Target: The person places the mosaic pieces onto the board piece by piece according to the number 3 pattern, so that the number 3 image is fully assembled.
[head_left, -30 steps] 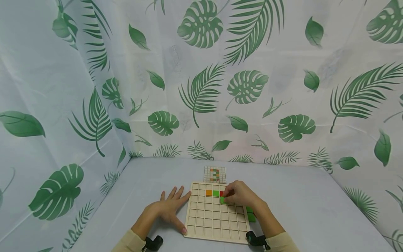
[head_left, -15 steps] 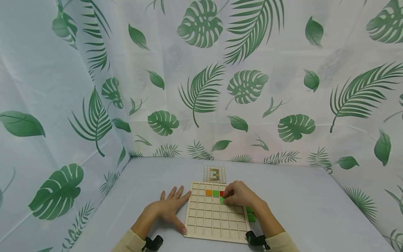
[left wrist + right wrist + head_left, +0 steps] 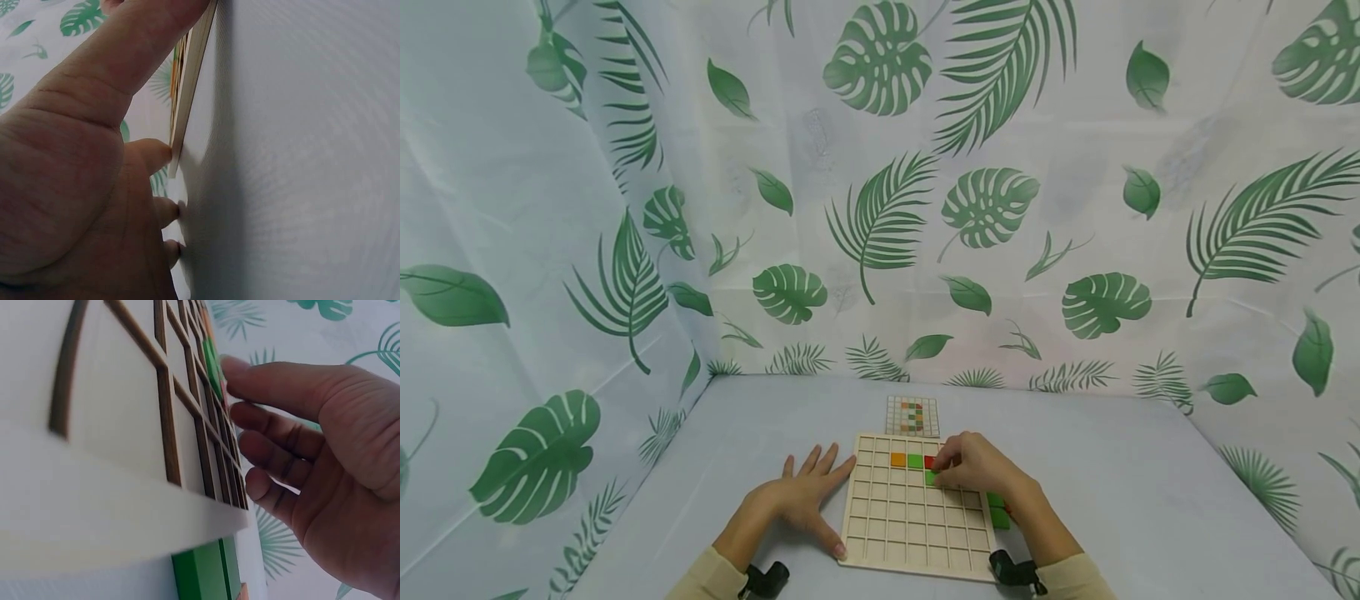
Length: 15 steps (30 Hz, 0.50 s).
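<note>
One green tile (image 3: pixel 930 478) sits at the gridded wooden board (image 3: pixel 917 533), just below the partly covered red tile (image 3: pixel 928 462). The right hand (image 3: pixel 976 463) reaches over, thumb against the green tile and fingers bent; whether they pinch it, I cannot tell. An orange tile (image 3: pixel 898 459) and another green tile (image 3: pixel 915 461) lie in the red one's row. The left hand (image 3: pixel 799 498) is spread wide, thumb and forefinger touching the board's left edge. More green tiles (image 3: pixel 999 517) lie beside its right edge; a patterned card (image 3: pixel 912 416) lies beyond the far edge.
</note>
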Motion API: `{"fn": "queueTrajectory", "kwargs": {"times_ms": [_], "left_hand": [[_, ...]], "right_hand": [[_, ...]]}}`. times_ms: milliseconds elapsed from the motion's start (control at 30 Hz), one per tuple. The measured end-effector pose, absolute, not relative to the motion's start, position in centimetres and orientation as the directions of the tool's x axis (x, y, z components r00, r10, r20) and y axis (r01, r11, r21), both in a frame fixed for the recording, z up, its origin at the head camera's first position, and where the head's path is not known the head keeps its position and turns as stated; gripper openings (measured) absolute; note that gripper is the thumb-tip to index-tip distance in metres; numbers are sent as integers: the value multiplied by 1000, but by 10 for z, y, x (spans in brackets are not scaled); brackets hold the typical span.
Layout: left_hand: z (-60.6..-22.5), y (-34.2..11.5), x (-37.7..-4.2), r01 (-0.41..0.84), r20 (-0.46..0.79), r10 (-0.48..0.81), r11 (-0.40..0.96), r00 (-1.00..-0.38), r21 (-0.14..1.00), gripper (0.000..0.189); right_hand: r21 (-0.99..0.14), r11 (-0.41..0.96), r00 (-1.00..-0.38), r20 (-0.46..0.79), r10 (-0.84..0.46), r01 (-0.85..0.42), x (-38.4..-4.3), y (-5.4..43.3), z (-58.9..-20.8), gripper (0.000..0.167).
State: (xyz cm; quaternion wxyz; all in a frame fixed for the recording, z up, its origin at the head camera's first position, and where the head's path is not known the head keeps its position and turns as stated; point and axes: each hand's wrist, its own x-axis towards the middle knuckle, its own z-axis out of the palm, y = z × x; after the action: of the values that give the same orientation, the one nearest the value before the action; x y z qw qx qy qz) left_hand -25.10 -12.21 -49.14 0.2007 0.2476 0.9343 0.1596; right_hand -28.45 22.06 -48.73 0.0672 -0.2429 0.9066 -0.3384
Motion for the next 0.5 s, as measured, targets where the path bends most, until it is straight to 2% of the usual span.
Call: {"fn": "queueTrajectory", "kwargs": {"times_ms": [333, 500], "left_hand": [[-490, -122, -250, 393, -298, 522, 829, -799, 399, 136], [-490, -121, -250, 394, -299, 521, 830, -799, 394, 136]], "right_hand": [[-658, 673, -907, 35, -420, -338, -284, 230, -484, 15], [-662, 682, -921, 35, -387, -311, -286, 239, -486, 15]]}}
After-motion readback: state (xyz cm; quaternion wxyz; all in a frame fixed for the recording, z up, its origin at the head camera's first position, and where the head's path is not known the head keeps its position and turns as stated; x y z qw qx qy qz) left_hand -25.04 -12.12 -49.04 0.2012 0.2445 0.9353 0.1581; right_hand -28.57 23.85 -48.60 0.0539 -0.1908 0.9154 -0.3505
